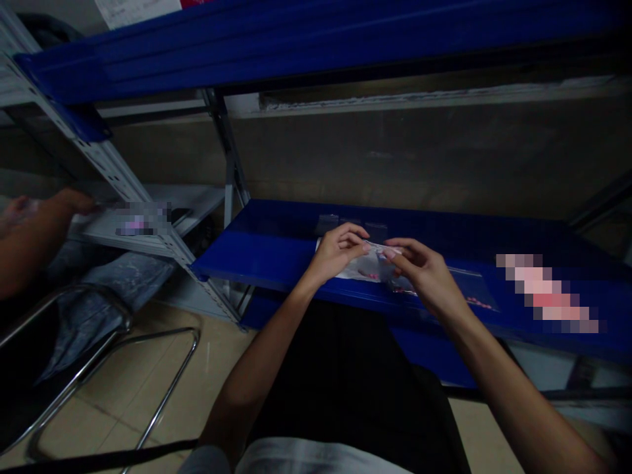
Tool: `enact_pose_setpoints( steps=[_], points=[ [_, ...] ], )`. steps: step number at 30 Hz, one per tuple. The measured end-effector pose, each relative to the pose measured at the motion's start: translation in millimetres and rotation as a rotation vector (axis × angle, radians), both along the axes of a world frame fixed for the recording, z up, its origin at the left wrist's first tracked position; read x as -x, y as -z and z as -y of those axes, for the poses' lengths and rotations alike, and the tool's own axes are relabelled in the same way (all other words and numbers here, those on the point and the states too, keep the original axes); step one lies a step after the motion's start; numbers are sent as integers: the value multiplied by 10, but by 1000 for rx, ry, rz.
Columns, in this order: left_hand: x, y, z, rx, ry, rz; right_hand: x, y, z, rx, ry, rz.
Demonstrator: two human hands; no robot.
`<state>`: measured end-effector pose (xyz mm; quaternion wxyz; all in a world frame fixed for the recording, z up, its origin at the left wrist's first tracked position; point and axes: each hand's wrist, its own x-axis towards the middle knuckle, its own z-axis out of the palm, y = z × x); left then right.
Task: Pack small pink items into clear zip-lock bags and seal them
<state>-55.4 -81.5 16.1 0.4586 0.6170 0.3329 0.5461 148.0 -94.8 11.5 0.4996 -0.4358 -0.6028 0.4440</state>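
Note:
My left hand [338, 253] and my right hand [419, 263] are close together over the front part of the blue shelf. Both pinch the top edge of a small clear zip bag [371, 262], with thumbs and forefingers at its mouth. A few tiny pinkish-red pieces [368, 275] show low in the bag's area; whether they lie inside it I cannot tell. Beneath is a white sheet [348, 268]. Beside my right hand lies another clear bag [469, 284] with small red pieces along its lower edge. Behind my fingers are flat clear bags [328, 222].
The blue shelf [266, 230] spans in front of me, with a blue beam [316, 46] above. A blurred-out pinkish item [543, 293] lies right. At left are a perforated metal post [118, 171], another person's arm [39, 237] and a metal-framed chair [162, 388].

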Motion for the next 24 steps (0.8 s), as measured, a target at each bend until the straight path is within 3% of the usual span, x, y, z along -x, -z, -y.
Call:
enact_pose_setpoints(
  steps=[4, 11, 17, 24],
  points=[
    [-30, 6, -4, 5, -12, -47, 17, 14, 18, -33, -1, 49],
    [-49, 80, -25, 69, 87, -98, 4, 32, 39, -91, 35, 137],
    [-61, 80, -20, -41, 14, -209, 58, -10, 71, -118, 1, 177],
    [-39, 31, 22, -142, -109, -424, 45, 73, 27, -125, -18, 149]
  ],
)
